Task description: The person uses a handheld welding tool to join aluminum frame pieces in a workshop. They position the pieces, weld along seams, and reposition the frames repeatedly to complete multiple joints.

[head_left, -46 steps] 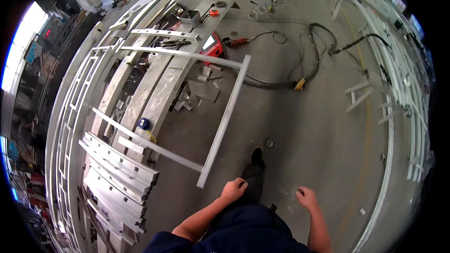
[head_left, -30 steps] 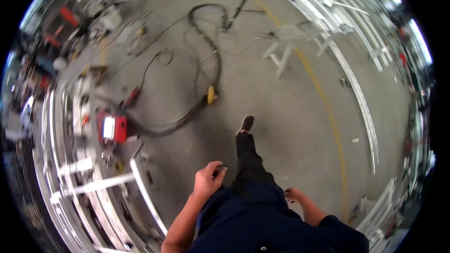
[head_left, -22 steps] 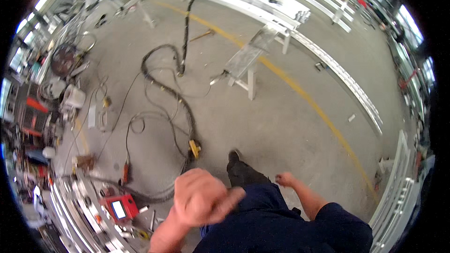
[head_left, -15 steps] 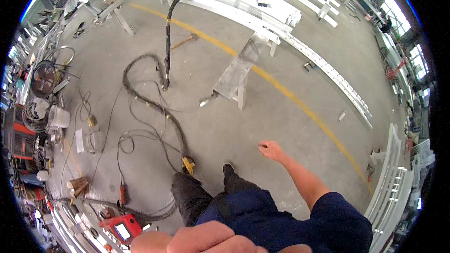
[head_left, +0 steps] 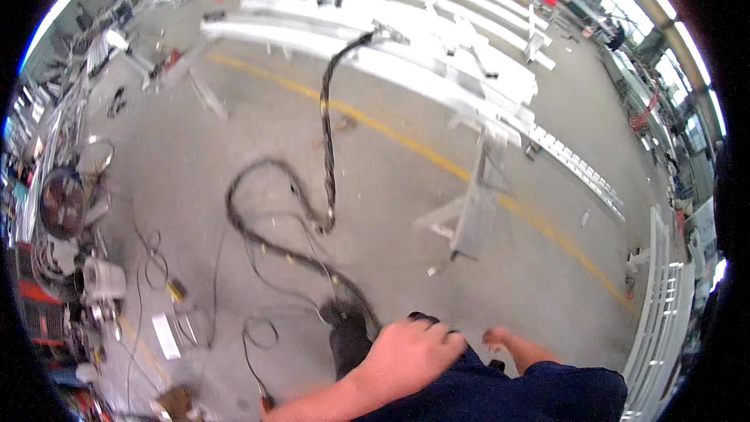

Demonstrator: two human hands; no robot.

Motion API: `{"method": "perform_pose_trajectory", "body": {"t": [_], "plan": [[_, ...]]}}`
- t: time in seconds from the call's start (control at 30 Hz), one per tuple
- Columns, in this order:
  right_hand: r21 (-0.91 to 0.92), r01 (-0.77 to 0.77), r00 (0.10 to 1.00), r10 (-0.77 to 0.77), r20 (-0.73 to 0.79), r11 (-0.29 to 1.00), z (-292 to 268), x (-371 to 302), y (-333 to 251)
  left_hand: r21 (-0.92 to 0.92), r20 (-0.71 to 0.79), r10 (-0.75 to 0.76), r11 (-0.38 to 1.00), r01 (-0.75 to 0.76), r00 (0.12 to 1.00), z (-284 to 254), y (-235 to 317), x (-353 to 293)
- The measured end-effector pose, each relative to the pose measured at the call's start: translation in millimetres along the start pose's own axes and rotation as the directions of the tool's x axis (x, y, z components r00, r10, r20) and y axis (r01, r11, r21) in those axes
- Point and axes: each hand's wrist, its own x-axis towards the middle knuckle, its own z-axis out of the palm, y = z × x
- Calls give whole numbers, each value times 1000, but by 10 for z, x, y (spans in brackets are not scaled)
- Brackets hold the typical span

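No readable packages, labels, signs or screens. Only candidate: flat white rectangular sheet (head_left: pixel 166 335) on the floor at 8 o'clock, among cables; blurred, so whether it is a label or paper can't be told.

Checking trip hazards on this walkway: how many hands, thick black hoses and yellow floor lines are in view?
hands: 2, left hand, right hand
black hose: 1
yellow line: 1
Total: 4
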Motion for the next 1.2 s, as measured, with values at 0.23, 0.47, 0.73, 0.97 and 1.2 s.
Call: {"method": "perform_pose_trajectory", "body": {"t": [0.23,0.47,0.73,0.97,1.2], "plan": [[538,61,998,-43,-46,841,-252,-243,-2321,-100,284,-228,959,266,931,-549,-1506,-536],[371,38,988,21,-153,928,-789,672,-3976,49,361,-338,937,345,869,-1342,-3397,-523],[121,369,920,-343,-190,922,-1801,1568,-6681,219,294,-549,836,503,783,-2408,-5929,-609],[617,572,792,-168,-587,541,-2995,1246,-7539,233,528,-477,877,420,703,-2732,-7395,533],[726,192,701,425,-572,661,-3264,1353,-7657,-43,739,-53,991,125,672,-2547,-8735,2142]]}}
